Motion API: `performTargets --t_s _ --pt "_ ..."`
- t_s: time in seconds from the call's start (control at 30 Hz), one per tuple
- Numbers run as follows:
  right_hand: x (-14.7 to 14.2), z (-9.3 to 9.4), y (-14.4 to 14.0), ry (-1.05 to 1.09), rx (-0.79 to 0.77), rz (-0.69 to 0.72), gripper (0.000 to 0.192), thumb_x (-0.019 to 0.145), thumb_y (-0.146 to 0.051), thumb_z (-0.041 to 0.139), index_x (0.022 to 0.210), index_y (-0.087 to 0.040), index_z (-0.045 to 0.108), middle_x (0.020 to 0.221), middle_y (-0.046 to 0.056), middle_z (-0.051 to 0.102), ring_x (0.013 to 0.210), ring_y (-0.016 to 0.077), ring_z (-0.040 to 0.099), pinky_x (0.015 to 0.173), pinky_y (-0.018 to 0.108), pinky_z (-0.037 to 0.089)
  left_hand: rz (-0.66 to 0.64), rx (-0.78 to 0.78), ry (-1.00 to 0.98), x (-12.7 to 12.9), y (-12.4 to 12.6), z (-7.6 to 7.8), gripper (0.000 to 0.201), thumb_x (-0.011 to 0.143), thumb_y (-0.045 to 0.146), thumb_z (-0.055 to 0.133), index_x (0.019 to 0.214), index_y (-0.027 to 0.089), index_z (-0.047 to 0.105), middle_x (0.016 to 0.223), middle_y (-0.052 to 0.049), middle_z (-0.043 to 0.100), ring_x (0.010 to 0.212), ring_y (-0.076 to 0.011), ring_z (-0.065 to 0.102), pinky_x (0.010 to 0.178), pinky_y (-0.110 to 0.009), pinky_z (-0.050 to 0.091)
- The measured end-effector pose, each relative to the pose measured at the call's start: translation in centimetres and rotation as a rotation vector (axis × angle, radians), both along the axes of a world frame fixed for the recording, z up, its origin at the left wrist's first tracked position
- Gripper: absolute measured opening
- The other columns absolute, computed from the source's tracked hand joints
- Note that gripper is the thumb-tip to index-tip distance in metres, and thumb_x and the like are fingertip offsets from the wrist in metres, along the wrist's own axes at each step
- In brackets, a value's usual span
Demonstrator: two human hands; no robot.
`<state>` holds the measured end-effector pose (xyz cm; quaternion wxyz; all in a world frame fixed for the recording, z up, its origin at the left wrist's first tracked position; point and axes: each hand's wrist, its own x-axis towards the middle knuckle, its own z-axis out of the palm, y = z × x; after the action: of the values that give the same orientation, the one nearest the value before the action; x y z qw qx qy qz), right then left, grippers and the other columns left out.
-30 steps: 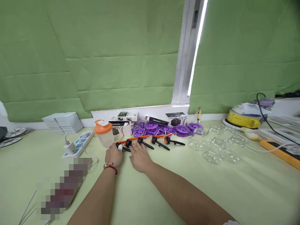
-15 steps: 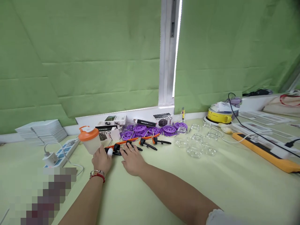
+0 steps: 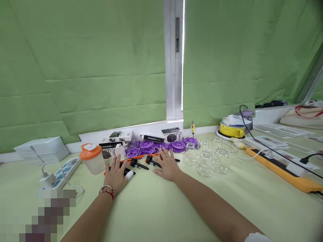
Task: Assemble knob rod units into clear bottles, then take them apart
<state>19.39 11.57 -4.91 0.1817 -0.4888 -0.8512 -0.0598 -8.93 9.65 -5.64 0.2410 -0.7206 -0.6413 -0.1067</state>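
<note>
Head view: left hand [image 3: 115, 174] and right hand [image 3: 167, 165], fingers spread flat, cover black droppers [image 3: 138, 164]; table [image 3: 161, 208] bare nearer.

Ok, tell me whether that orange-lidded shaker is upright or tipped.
Upright. The shaker stands on its base on the table, orange lid on top, just left of the left hand.

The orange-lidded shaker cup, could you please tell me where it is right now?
In the head view, the orange-lidded shaker cup stands left of centre on the green table, just left of the left hand, with the white power strip further left.
</note>
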Motion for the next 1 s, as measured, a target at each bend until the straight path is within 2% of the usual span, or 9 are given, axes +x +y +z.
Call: performTargets --t_s 0.13,0.27,0.37,0.57,0.7,0.77,1.0 --pt "-2.6 1.0 1.3 -0.027 -0.082 0.013 0.084 0.074 -0.078 0.036 0.144 -0.032 0.027 0.154 0.012 0.014 0.138 0.0409 0.009 0.104 0.061 0.01 0.052 -0.042 -0.004 0.0 0.8 0.5 0.071 0.081 0.062 0.038 0.142 0.026 0.034 0.153 -0.015 0.019 0.138 -0.0375 0.015 0.103 -0.062 0.011" --pt "-3.9 0.8 2.1 -0.038 -0.106 -0.009 0.081 0.078 -0.075 0.033 0.145 -0.031 0.025 0.151 0.013 0.024 0.134 0.0416 0.021 0.1 0.06 0.02 0.051 -0.164 -0.023 0.0 1.1 0.8 0.069 0.082 0.056 0.04 0.144 0.028 0.028 0.149 -0.016 0.029 0.13 -0.037 0.032 0.098 -0.059 0.023" --pt "-4.0 0.1 1.9 -0.064 -0.078 -0.035 0.071 0.084 -0.067 0.03 0.144 -0.03 0.025 0.149 0.013 0.029 0.132 0.0407 0.027 0.099 0.061 0.019 0.041 -0.204 -0.015 0.0 1.2 0.9 0.064 0.084 0.049 0.04 0.144 0.03 0.027 0.145 -0.017 0.035 0.124 -0.0367 0.04 0.096 -0.059 0.024" --pt "-4.2 -0.6 1.0 -0.075 -0.074 -0.052 0.066 0.087 -0.061 0.031 0.143 -0.025 0.029 0.146 0.014 0.034 0.13 0.0387 0.029 0.1 0.059 0.018 0.011 -0.225 -0.012 0.2 0.9 0.9 0.056 0.085 0.049 0.039 0.138 0.03 0.04 0.143 -0.015 0.037 0.124 -0.0359 0.039 0.097 -0.059 0.023" --pt "-4.3 -0.7 0.7 -0.057 -0.039 -0.058 0.064 0.088 -0.057 0.03 0.142 -0.022 0.031 0.143 0.016 0.038 0.129 0.0378 0.032 0.1 0.057 0.02 -0.027 -0.17 -0.01 1.0 0.7 0.9 0.064 0.083 0.051 0.042 0.143 0.03 0.031 0.147 -0.015 0.032 0.13 -0.0376 0.031 0.098 -0.058 0.022" --pt "-4.3 -0.7 0.6 -0.053 -0.03 -0.066 0.064 0.089 -0.056 0.03 0.142 -0.022 0.031 0.141 0.016 0.04 0.128 0.0375 0.032 0.099 0.056 0.021 -0.043 -0.169 -0.013 1.4 0.8 1.1 0.067 0.083 0.054 0.04 0.144 0.032 0.026 0.148 -0.014 0.031 0.128 -0.0384 0.032 0.097 -0.057 0.023" --pt "-4.3 -0.5 0.4 -0.05 -0.035 -0.068 0.061 0.089 -0.054 0.033 0.142 -0.022 0.032 0.138 0.016 0.043 0.125 0.0346 0.035 0.1 0.054 0.02 -0.062 -0.227 -0.027 1.8 1.1 1.2 0.066 0.083 0.06 0.037 0.144 0.036 0.026 0.143 -0.011 0.04 0.122 -0.039 0.036 0.094 -0.055 0.026"
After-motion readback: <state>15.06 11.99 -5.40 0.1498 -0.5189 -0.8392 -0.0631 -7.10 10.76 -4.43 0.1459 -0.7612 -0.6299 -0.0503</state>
